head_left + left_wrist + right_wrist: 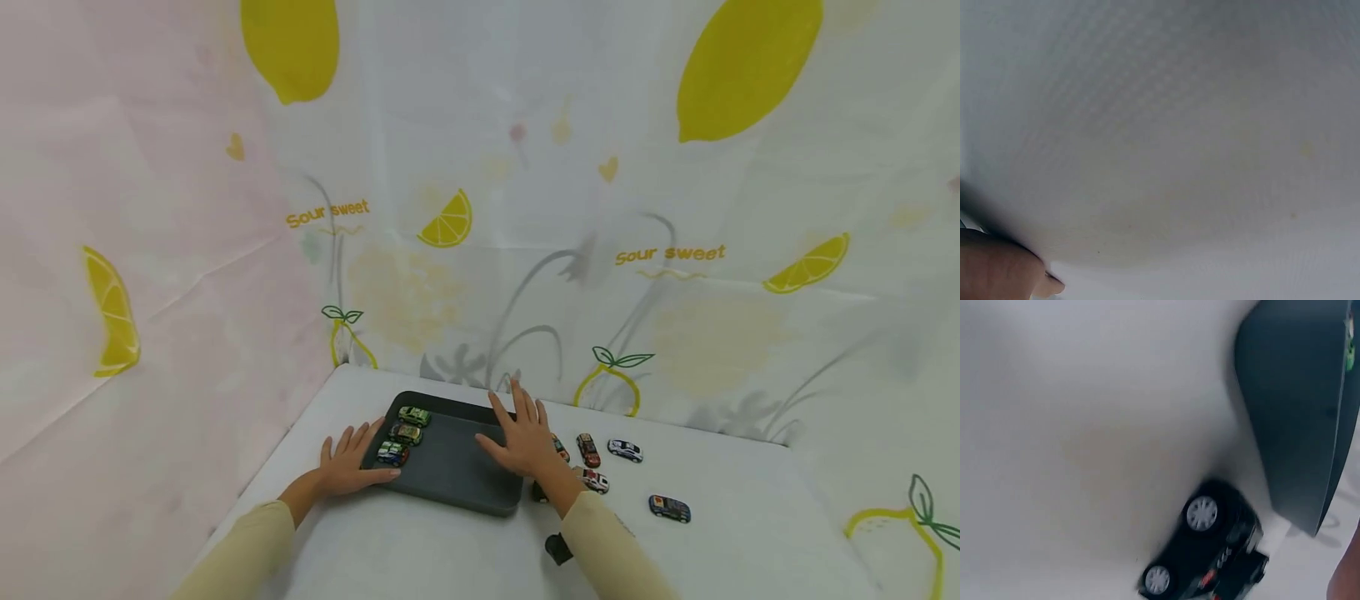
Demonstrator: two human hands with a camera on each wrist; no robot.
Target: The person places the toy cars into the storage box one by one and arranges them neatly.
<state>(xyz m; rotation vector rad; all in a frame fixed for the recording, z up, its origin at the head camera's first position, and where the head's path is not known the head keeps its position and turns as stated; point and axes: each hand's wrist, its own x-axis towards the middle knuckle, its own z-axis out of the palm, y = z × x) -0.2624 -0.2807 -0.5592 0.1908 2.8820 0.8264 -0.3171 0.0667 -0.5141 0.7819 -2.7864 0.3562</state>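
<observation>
A dark grey rectangular tray [457, 458] lies on the white table. Along its left side sit three toy cars: a green one [414, 416] at the back, a yellow-green one [406, 433] in the middle, and a blue, white and green one [392, 452] in front. My left hand [348, 468] rests against the tray's left front corner, fingers extended and thumb along the front rim. Over the tray's right edge is my right hand [525, 433], fingers spread, holding nothing. In the right wrist view, a black toy car [1210, 544] stands beside the tray's outer wall [1297, 406].
Right of the tray, several toy cars are scattered: a dark red one [588, 450], a white one [625, 451], a white and red one [596, 480], and a dark blue one [670, 507]. A small black object [558, 548] shows beside the right sleeve. Lemon-printed cloth [525, 208] hangs behind the table.
</observation>
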